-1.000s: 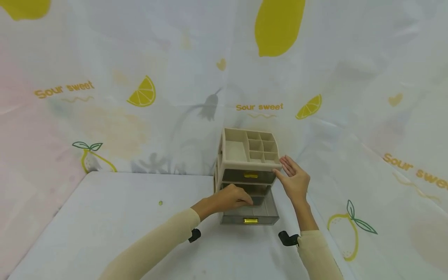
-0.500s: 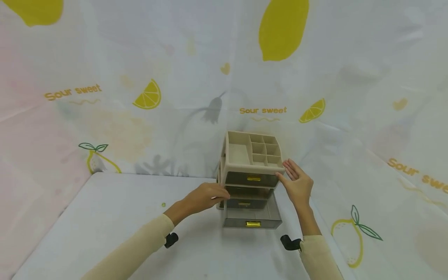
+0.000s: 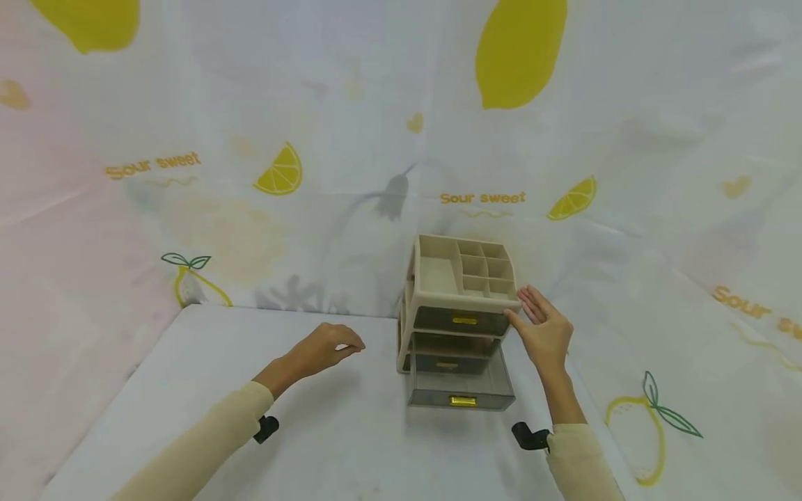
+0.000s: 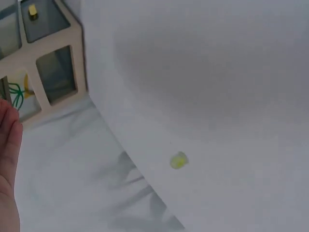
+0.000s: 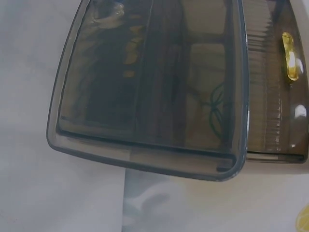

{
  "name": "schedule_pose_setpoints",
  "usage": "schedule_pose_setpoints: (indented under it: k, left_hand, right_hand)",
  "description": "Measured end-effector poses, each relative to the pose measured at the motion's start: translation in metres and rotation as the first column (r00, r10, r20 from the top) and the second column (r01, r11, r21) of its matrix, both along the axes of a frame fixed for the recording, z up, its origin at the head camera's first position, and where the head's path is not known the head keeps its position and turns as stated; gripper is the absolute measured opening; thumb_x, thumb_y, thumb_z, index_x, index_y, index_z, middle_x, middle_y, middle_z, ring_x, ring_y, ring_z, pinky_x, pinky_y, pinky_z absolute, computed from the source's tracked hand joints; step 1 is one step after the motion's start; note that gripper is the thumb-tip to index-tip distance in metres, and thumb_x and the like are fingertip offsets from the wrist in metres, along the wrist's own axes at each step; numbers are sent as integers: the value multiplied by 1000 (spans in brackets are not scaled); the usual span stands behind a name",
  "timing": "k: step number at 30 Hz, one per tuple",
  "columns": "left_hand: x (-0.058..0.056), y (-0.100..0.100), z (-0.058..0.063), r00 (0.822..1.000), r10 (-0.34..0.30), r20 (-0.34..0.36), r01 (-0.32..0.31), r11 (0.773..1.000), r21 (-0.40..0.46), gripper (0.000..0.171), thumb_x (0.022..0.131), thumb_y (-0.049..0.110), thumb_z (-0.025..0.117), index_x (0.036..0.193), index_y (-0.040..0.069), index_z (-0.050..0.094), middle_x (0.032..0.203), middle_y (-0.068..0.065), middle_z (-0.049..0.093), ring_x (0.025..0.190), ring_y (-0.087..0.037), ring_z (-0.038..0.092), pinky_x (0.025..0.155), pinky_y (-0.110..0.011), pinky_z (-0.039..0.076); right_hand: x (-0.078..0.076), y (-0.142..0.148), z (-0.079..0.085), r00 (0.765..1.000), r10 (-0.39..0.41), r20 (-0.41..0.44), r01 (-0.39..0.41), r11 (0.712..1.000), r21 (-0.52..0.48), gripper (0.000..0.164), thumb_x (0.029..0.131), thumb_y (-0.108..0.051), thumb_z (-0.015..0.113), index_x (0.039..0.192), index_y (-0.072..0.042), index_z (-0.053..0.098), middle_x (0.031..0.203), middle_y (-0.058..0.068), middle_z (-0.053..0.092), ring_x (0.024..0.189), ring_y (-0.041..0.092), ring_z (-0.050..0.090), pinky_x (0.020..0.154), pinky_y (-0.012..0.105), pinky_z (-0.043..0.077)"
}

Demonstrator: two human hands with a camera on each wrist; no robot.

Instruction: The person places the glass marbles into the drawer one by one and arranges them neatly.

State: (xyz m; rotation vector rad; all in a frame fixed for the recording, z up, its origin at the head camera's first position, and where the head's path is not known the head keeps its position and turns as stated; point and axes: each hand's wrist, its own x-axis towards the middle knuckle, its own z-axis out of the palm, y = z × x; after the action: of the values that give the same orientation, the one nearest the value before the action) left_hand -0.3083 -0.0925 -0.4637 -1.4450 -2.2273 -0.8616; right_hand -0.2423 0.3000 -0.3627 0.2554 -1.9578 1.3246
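A beige desk organizer (image 3: 438,300) with smoky see-through drawers stands by the back wall. Its top drawer (image 3: 462,321) is closed, while a lower drawer (image 3: 464,400) with a gold handle is pulled far out. My right hand (image 3: 544,337) touches the organizer's right front corner, thumb at the front and fingers along the side. My left hand (image 3: 322,349) hovers over the table to the left, fingers loosely bent and nothing seen in it. In the left wrist view a small yellow-green piece (image 4: 179,160) lies on the table; the head view has it hidden behind the left hand.
The white table (image 3: 351,445) meets a lemon-print backdrop (image 3: 351,250) behind and at the sides. A divided tray (image 3: 485,268) forms the organizer's top. The pulled-out drawer (image 5: 159,87) juts forward above the tabletop.
My left hand has come out from over the open drawer and moved left across the table toward the small yellow-green piece. The right hand has stayed at the organizer's corner.
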Motion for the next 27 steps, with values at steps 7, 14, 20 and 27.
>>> schedule_pose_setpoints:
  k: [7,14,20,27]
  left_hand:
    - [-10,-33,-28,985,147,94,-142,988,-60,13,82,2,76,93,8,76,91,0,72,82,-14,68,71,-24,56]
    - [-14,-67,-42,916,354,187,-323,930,-177,14,82,8,78,94,2,73,89,-1,69,79,-17,63,68,-30,54]
    - [-20,-83,-56,862,440,252,-385,891,-238,19,80,11,80,94,1,73,89,-5,68,79,-20,61,69,-35,53]
    - [-22,-87,-64,838,461,291,-391,880,-268,20,79,11,81,94,1,73,89,-5,66,79,-21,62,69,-37,53]
  right_hand:
    - [1,3,-2,1000,3,5,-3,1000,-7,59,71,15,79,125,16,55,116,32,61,106,45,59,87,30,50]
    - [-1,1,-2,1000,0,-2,0,1000,1,59,71,14,80,125,16,55,116,30,62,106,43,60,87,29,50]
    - [-1,0,-1,1000,-6,-5,6,1000,8,59,71,13,80,125,16,55,116,31,62,105,44,60,86,28,51]
    - [-1,0,-1,1000,-6,-1,6,1000,3,59,71,14,79,125,16,55,116,31,62,105,44,60,86,29,51]
